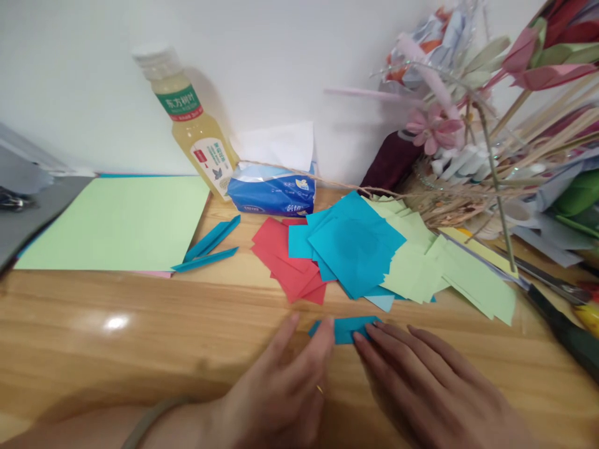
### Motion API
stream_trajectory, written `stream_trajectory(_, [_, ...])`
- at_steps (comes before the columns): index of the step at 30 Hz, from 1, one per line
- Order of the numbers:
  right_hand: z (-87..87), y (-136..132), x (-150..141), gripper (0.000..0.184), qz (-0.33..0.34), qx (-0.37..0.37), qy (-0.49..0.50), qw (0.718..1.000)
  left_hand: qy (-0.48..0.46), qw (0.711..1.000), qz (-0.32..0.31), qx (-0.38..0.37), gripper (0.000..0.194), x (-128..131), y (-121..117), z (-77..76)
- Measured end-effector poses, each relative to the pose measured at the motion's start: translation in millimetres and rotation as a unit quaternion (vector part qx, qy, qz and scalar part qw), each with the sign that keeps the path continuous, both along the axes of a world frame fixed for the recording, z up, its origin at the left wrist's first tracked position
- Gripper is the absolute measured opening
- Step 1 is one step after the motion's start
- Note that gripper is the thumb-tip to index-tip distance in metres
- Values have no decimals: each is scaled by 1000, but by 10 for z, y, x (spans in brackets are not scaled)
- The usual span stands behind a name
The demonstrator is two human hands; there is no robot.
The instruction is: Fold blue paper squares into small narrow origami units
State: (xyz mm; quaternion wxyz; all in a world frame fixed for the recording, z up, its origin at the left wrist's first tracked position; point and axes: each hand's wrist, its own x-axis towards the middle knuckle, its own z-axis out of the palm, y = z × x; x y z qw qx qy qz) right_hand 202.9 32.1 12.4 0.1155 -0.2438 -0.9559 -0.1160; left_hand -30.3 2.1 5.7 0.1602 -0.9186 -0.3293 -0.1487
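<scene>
A folded blue paper strip (349, 330) lies on the wooden table in front of me. My left hand (290, 380) has curled fingers, with one fingertip pressing the strip's left end and another finger raised apart from it. From the other side, my right hand (430, 386) holds the right end down with its thumb and fingertips. Just beyond is a loose pile of blue paper squares (355, 243), overlapping red squares (294, 262) on the left and light green squares (416, 262) on the right. Narrow folded blue strips (210, 243) rest further left.
Large light green sheets (116, 218) are stacked at the left. A drink bottle (191, 125) and a blue tissue pack (271, 190) stand by the wall. Paper flowers (435, 128) and sticks crowd the right, with black-handled scissors (556, 318) below them.
</scene>
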Motion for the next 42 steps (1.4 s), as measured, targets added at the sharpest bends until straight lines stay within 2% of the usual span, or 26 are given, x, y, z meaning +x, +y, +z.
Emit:
stream_trajectory(4, [3,-86,11,43,-17,17,-40,999,21,999,-23,-25,34,-23,48,-22])
stream_trajectory(11, [57,-185,-44,50,-75,-33,-22,996,9,999,-21,-26,35,-60,71,-56])
stream_trajectory(17, [41,-123,24,43,-42,-18,-29,999,40,999,-23,-19,36,-73,44,-69])
stream_trajectory(22, [-5,-25,11,37,-47,-63,89,993,38,999,-19,-19,36,-77,31,-65])
stream_trajectory(26, [-65,57,-95,13,-113,-114,207,965,29,999,-28,-14,36,-60,38,-66])
stream_trajectory(28, [-84,88,-143,4,-136,-159,222,952,17,1000,-23,-10,37,-48,43,-61])
stream_trajectory(31, [-97,116,-175,9,-159,-216,219,938,17,1000,-22,-5,37,-35,45,-48])
stream_trajectory(34, [-95,133,-176,16,-168,-240,204,934,22,999,-26,1,37,-27,36,-37])
stream_trajectory(42, [-42,188,-206,24,-183,-208,132,952,34,999,-12,6,39,-7,11,-36])
